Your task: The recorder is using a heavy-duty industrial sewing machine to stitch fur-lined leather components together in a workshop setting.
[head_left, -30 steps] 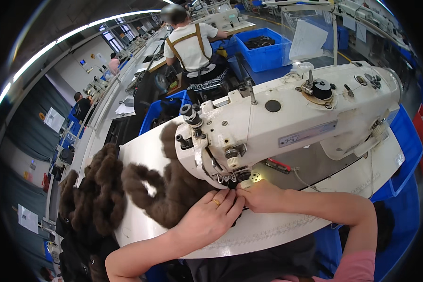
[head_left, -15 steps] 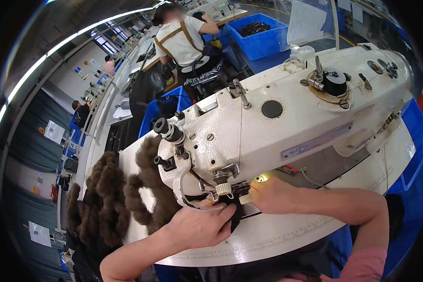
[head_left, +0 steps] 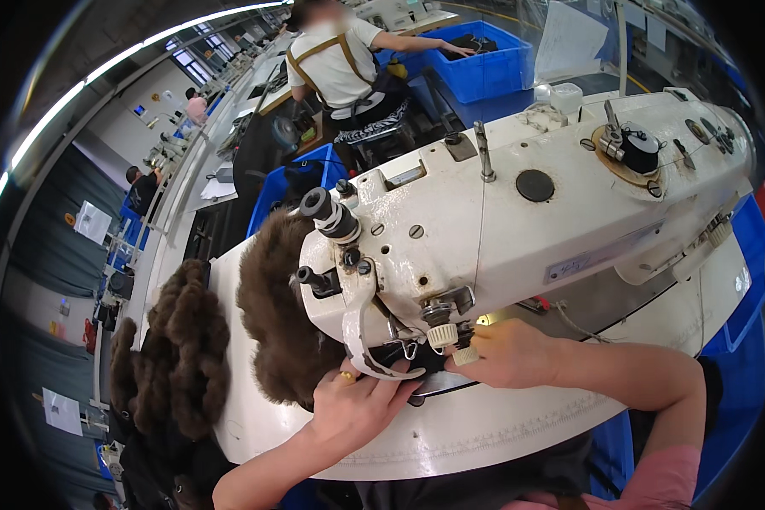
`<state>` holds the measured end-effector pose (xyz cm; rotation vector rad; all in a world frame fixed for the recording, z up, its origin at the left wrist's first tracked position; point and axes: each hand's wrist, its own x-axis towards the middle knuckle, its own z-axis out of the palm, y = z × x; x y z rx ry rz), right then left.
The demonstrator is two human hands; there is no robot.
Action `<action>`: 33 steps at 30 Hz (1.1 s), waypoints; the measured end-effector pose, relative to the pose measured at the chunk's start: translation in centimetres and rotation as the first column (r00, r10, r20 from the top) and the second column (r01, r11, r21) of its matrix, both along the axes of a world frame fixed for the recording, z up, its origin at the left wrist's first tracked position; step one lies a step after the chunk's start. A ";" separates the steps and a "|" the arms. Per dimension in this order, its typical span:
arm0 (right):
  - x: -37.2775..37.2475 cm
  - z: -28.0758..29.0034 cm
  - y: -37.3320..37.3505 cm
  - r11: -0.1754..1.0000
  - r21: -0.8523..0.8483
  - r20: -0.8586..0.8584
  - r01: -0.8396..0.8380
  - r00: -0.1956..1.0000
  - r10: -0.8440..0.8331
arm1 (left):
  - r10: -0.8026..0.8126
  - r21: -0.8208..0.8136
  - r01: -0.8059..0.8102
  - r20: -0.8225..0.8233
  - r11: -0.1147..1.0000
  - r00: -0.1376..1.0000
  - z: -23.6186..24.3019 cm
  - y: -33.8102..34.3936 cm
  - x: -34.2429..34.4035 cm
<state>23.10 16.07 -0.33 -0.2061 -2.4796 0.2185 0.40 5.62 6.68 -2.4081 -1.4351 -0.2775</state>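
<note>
A white sewing machine (head_left: 484, 229) spans the view, its needle area lit by a small yellow lamp. Under its head lies a brown fur piece (head_left: 272, 323), joined by black fabric (head_left: 433, 361) beside the needle. My left hand (head_left: 357, 404), with a ring on one finger, grips the fabric's near edge under the curved white guard (head_left: 354, 331). To the right of the needle, my right hand (head_left: 514, 353) is closed, its fingers bent and pressed together. Its fingertips are partly hidden by the machine parts, so what they hold cannot be made out.
More brown fur strips (head_left: 183, 348) on black cloth hang at the left of the white table (head_left: 450, 442). A red-handled tool (head_left: 535, 304) lies behind my right hand. Blue bins (head_left: 484, 72) stand beyond the machine, where a seated co-worker (head_left: 340, 72) reaches into one.
My view has shifted slightly, moving the machine rightward in it. The fur beside the head has turned and bunched, closing its gap. Across the room, the co-worker's arm has stretched into the blue bin.
</note>
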 end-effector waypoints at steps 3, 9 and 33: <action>0.3 0.2 0.1 0.975 -0.172 -0.065 0.143 0.986 -0.156 | -0.043 -0.104 0.031 -0.121 0.994 0.992 0.4 1.2 1.4; 0.4 -0.6 0.2 0.992 -0.049 -0.039 0.115 0.992 -0.117 | 0.086 -0.123 -0.067 0.153 0.990 0.985 0.7 2.1 0.6; -3.9 -0.5 -3.6 0.912 -0.359 0.051 0.199 0.980 -0.194 | 0.064 -0.071 -0.045 0.305 0.996 0.950 1.2 2.7 1.0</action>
